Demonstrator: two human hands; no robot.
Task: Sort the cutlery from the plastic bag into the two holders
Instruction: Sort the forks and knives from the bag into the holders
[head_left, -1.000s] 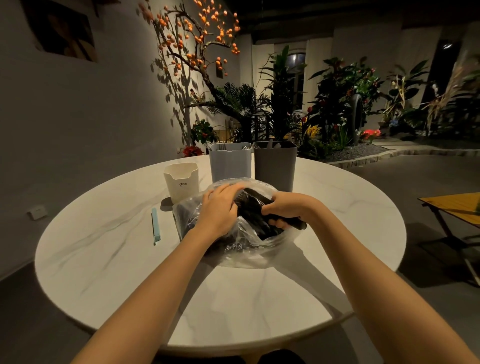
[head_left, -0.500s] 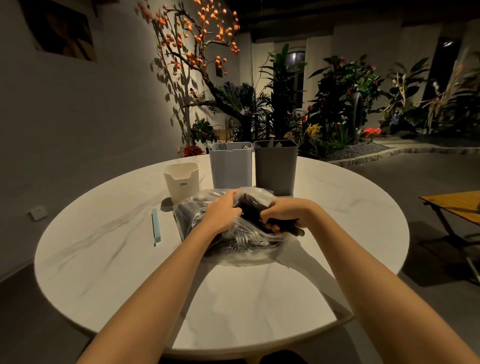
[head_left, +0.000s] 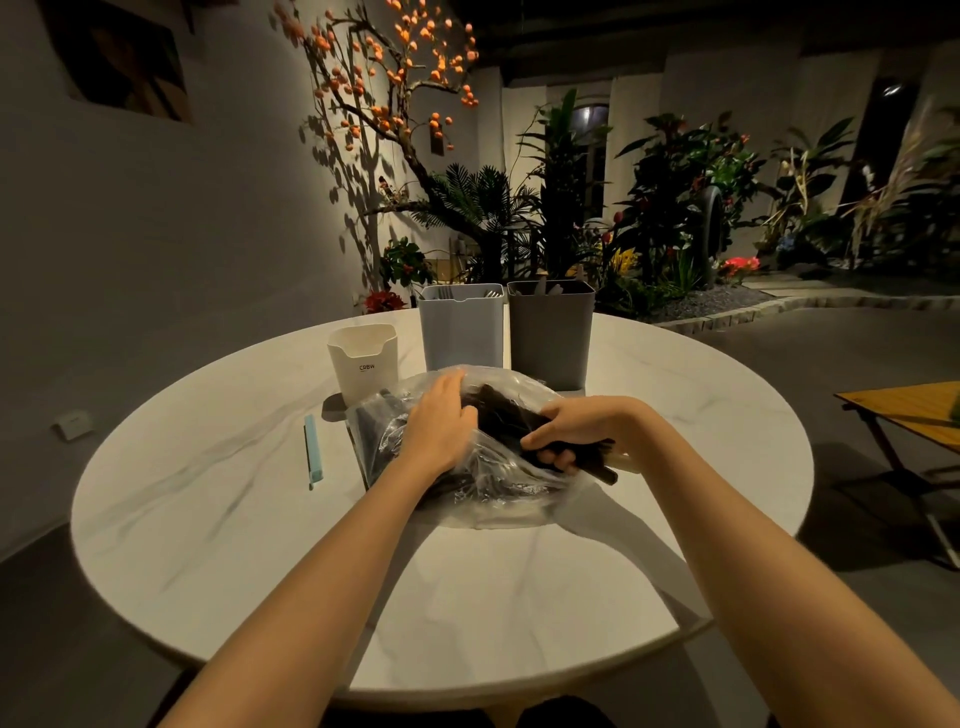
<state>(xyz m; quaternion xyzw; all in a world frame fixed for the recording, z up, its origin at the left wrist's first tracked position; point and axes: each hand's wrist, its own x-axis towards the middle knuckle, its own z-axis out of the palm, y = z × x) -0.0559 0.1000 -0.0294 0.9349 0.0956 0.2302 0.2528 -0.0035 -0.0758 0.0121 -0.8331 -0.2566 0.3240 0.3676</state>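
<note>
Clear plastic, crumpled and glossy, makes up the bag (head_left: 483, 483) lying at the middle of the round marble tabletop (head_left: 218, 499). Dark cutlery (head_left: 498, 415) shows through it only as a black mass; single pieces cannot be told apart. The left hand (head_left: 441, 421) rests on the top left of the bag with fingers spread and lightly bent; whether it pinches the film is hidden by its own back. The right hand (head_left: 566, 431) curls round a bundle of dark handles at the bag's right edge, their ends sticking out to the right past the fingers.

Just beyond the bag stand two tall holders side by side, touching or nearly so: a light grey holder (head_left: 461, 332) on the left and a dark grey holder (head_left: 550, 335) on the right. Utensil tips peek above both rims, too dim to identify. The bag hides the foot of each. Left of them sits a shorter white cup (head_left: 363, 361) with small lettering, its base partly behind the bag. A pale blue stick (head_left: 312, 451) lies on the tabletop further left, apart from the bag. Dim plants (head_left: 675, 208) fill the far background.
</note>
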